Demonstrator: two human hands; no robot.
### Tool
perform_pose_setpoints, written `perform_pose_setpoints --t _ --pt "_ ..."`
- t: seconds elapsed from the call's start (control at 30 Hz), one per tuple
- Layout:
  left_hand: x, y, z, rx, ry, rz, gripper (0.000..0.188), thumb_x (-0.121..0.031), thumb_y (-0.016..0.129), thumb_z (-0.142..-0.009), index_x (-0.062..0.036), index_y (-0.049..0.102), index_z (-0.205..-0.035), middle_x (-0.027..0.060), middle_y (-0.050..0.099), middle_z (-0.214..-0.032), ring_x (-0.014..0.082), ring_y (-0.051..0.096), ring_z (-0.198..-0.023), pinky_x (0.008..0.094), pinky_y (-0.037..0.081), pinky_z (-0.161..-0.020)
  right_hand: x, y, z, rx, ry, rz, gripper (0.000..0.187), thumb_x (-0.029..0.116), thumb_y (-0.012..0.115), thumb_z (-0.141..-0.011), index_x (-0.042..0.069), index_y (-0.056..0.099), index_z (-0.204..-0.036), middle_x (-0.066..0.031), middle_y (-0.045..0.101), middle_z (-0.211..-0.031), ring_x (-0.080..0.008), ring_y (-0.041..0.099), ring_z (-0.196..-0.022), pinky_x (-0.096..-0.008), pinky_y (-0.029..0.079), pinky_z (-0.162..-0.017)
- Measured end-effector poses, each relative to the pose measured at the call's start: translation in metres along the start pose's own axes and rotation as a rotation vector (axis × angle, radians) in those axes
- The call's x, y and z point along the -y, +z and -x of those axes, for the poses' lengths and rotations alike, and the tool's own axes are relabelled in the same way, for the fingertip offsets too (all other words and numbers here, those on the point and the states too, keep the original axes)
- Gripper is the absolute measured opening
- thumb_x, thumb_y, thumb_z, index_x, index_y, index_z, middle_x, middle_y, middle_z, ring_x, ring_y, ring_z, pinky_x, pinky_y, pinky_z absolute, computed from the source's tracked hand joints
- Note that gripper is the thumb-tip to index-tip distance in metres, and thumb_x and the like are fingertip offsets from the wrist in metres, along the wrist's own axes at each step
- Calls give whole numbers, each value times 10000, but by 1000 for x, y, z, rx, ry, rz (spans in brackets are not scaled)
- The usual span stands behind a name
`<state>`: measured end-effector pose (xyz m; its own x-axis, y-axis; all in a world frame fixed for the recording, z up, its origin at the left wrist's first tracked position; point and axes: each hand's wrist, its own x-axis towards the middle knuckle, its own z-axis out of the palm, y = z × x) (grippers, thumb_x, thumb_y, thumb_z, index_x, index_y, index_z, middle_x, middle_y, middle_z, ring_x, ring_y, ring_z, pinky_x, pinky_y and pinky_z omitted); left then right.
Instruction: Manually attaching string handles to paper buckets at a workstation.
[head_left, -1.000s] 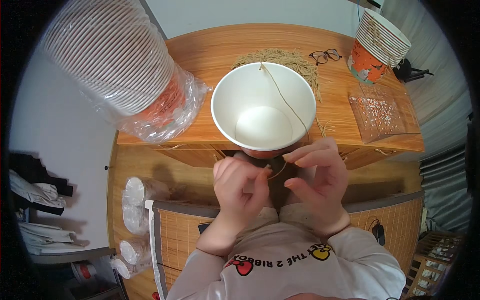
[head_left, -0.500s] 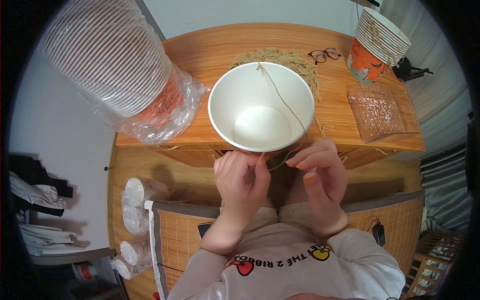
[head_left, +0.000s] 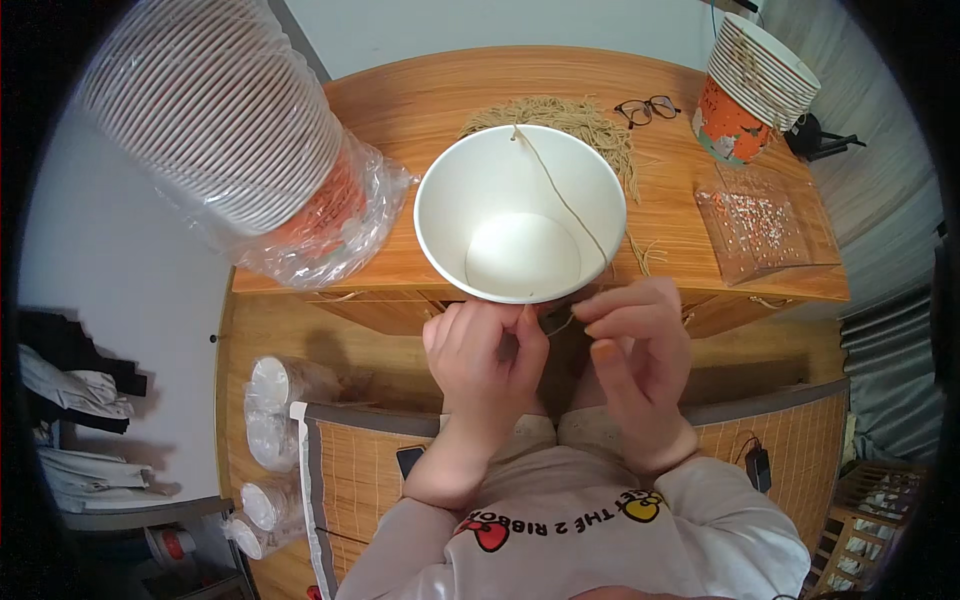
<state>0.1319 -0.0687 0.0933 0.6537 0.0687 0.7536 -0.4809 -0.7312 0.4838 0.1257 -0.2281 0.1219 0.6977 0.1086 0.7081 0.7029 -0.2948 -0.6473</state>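
Note:
A white-lined paper bucket [head_left: 470,180] stands at the table's front edge, its mouth facing me. A thin tan cord [head_left: 567,205] is knotted at a hole in the far rim, crosses the inside and hangs over the near right rim. My left hand [head_left: 480,350] is closed against the bucket's outer wall, below the near rim. Its thumb and forefinger pinch at the cord there, partly hidden. To its right, my right hand [head_left: 640,350] has its thumb apart from the bent fingers. A short stretch of cord reaches its forefinger tip; no firm grip shows.
A tall bagged stack of buckets [head_left: 230,130] rises at left. Behind the bucket lies a heap of tan cords [head_left: 590,122], with eyeglasses [head_left: 648,111] nearby. At right are another bucket stack [head_left: 745,100] and a clear tray [head_left: 755,225] of small beads. A phone [head_left: 409,458] lies beside me.
My right hand has shifted slightly, its thumb moving left and up while the fingertips rose. My left hand moved a little, and the bucket shifted very slightly left.

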Motion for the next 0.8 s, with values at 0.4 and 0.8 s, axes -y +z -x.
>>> perform_pose_setpoints --t 0.4,0.8 --pt "-4 -6 -1 42 -69 5 63 -121 707 -793 -131 649 -813 -7 614 -688 193 551 -632 325 365 -628 20 2 -47 227 -185 552 290 56 613 -690 145 662 -962 13 627 -897 -224 552 -892 -458 327 -924" --pt "-4 -18 8 79 -204 373 31 -56 667 -831 -78 645 -828 26 649 -746 209 548 -645 316 386 -662 25 -6 -38 189 -217 428 248 128 676 -744 166 658 -988 49 637 -975 -172 578 -902 -379 380 -859"
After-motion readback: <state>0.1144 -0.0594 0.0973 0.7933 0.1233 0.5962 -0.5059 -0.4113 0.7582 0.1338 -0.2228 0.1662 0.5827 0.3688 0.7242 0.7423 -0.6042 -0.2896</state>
